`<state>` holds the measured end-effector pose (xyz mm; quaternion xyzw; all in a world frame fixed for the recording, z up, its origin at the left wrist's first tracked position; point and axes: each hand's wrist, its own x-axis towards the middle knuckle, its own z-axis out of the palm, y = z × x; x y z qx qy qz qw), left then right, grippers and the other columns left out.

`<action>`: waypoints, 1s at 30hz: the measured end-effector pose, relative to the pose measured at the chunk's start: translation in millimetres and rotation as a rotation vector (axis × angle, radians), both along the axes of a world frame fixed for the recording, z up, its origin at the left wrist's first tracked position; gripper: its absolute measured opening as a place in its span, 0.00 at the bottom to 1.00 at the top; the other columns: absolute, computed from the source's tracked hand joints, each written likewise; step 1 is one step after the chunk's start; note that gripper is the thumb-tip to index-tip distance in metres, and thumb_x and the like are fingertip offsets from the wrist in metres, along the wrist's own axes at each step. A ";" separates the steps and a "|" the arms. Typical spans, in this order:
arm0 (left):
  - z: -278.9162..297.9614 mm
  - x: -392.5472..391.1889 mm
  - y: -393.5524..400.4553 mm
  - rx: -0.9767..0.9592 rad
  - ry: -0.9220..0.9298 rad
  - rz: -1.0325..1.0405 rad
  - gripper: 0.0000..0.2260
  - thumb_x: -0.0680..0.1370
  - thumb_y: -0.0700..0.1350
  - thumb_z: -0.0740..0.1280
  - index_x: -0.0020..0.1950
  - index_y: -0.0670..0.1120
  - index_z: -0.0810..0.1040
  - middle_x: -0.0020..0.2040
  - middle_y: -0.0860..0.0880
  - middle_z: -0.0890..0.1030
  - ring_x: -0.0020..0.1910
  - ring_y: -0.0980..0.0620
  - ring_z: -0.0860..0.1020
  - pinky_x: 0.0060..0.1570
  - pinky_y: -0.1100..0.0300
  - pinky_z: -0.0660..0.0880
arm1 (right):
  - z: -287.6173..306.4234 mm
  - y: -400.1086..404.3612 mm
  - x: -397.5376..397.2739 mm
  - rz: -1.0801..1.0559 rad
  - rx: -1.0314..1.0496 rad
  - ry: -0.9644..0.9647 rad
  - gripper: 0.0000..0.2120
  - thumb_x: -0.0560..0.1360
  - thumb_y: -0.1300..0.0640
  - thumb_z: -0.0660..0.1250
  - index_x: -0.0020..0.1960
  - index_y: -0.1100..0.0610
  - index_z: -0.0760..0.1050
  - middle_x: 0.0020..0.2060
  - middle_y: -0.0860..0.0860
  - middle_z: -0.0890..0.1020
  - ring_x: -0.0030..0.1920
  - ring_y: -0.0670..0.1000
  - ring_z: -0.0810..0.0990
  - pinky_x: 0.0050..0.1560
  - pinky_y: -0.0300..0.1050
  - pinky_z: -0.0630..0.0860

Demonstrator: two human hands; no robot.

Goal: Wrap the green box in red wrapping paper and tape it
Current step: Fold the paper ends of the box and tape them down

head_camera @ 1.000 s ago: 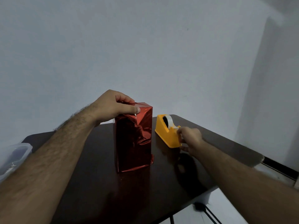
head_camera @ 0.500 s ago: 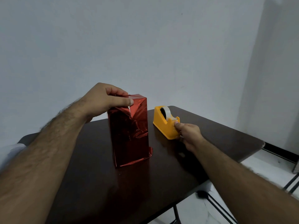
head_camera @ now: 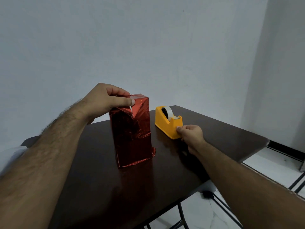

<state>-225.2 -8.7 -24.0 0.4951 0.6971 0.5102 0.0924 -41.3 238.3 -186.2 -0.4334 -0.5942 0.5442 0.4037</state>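
Observation:
The box (head_camera: pixel 133 134) stands upright in the middle of the dark table (head_camera: pixel 222 134), fully covered in shiny red wrapping paper; no green shows. My left hand (head_camera: pixel 107 101) grips the top left of the box, its thumb pressing the folded paper flap down. To the right sits a yellow tape dispenser (head_camera: pixel 167 121) with a white tape roll. My right hand (head_camera: pixel 191 134) is at the dispenser's near end, thumb and forefinger pinching the tape end below the cutter.
A grey wall rises behind the table. The table's right and near edges drop to a white tiled floor (head_camera: pixel 272 164). Black table legs and a dark object (head_camera: pixel 208 195) show under the near right edge. Something pale (head_camera: pixel 9 156) lies at the far left.
My right hand has drawn down and toward me from the dispenser's cutter, pinching the tape end. The left hand keeps its hold on the box top. The camera view has shifted slightly.

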 end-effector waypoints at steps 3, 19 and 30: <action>-0.1 0.4 0.1 0.006 -0.013 -0.001 0.16 0.71 0.46 0.82 0.57 0.46 0.88 0.49 0.49 0.89 0.48 0.55 0.88 0.46 0.68 0.81 | 4.3 -11.6 10.6 0.193 0.054 0.084 0.07 0.81 0.56 0.73 0.46 0.57 0.82 0.42 0.51 0.82 0.42 0.47 0.77 0.40 0.42 0.73; 0.2 1.9 -2.2 -0.003 0.025 -0.004 0.21 0.69 0.50 0.85 0.59 0.49 0.86 0.52 0.55 0.88 0.52 0.62 0.85 0.53 0.67 0.80 | 224.7 -72.5 -21.8 0.908 0.854 -0.219 0.02 0.83 0.57 0.68 0.53 0.56 0.79 0.45 0.48 0.81 0.44 0.44 0.75 0.43 0.36 0.72; 2.3 1.9 -5.5 -0.001 0.021 -0.038 0.12 0.70 0.48 0.84 0.49 0.47 0.88 0.48 0.44 0.88 0.52 0.45 0.86 0.57 0.50 0.82 | 253.6 -88.4 -77.4 1.087 0.865 -0.777 0.07 0.81 0.53 0.72 0.54 0.56 0.84 0.44 0.47 0.84 0.47 0.50 0.73 0.48 0.50 0.67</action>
